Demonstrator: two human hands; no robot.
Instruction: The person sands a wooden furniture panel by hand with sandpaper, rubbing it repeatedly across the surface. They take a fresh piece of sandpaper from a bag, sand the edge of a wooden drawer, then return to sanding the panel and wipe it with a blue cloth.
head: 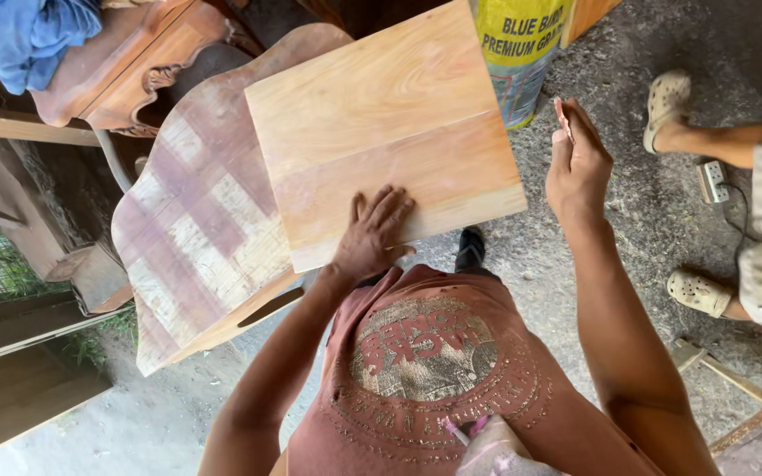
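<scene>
A pale, smooth wooden board (pixel 381 123) lies tilted on a larger worn wooden panel (pixel 196 229) with purplish patches. My left hand (pixel 370 234) rests flat on the board's near edge, fingers spread. My right hand (pixel 577 163) is raised to the right of the board, off its edge, pinching a small reddish piece, seemingly sandpaper (pixel 563 117), between thumb and fingers. My reddish-brown shirt (pixel 425 370) fills the lower middle.
A yellow printed sack (pixel 518 48) stands behind the board. Another person's legs in pale clogs (pixel 697 293) are at the right, near a white power strip (pixel 713 181). Carved wooden furniture (pixel 125 66) and blue cloth (pixel 28 31) sit at upper left. The floor is rough concrete.
</scene>
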